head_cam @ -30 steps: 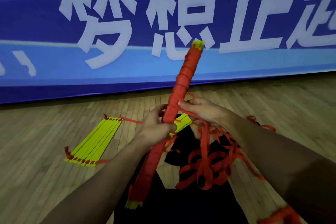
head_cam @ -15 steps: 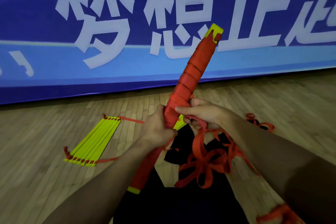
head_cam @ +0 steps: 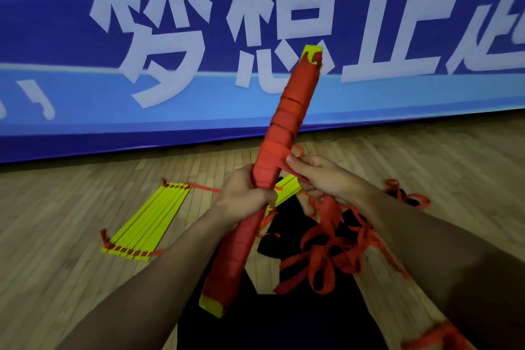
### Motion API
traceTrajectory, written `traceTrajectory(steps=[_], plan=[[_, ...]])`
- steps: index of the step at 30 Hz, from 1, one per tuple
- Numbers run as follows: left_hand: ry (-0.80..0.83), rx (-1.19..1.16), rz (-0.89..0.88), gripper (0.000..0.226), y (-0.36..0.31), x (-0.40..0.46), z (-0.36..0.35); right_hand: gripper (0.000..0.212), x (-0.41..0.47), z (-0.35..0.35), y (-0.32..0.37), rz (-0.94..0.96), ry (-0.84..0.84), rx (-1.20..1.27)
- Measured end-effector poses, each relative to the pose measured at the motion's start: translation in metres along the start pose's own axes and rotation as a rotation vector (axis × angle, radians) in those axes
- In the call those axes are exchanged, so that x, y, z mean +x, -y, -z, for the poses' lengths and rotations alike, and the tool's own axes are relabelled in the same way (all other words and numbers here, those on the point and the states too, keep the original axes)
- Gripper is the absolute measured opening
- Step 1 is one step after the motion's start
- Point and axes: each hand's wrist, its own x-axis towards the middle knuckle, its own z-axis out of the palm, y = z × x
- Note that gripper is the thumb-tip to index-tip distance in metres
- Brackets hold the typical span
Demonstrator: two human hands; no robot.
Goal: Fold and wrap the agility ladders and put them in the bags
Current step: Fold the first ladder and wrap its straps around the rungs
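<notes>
Left hand (head_cam: 244, 196) fist-curled round mid-bundle of the strap-wrapped agility ladder (head_cam: 272, 167), held tilted above the lap, right hand (head_cam: 318, 176) pinching red strap (head_cam: 284, 163) at its side: best keep strap taut, overlap turns, feed slack from loose pile (head_cam: 326, 256) untangled.
</notes>
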Motion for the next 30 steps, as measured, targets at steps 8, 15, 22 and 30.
traceTrajectory(steps=[8,15,22,30], plan=[[0.447,-0.410,0.234,0.067,0.000,0.001,0.009,0.046,-0.002,-0.019,0.004,0.079,-0.041,0.255],[0.051,0.223,0.041,0.058,0.011,-0.001,-0.020,0.049,0.007,-0.024,-0.005,0.105,-0.251,-0.029],[0.150,-0.461,0.094,0.069,0.007,0.000,0.000,0.042,-0.004,-0.003,-0.005,-0.032,0.061,0.116],[0.251,0.187,0.049,0.137,-0.001,0.005,0.001,0.034,0.005,-0.024,-0.016,0.076,-0.185,0.352]])
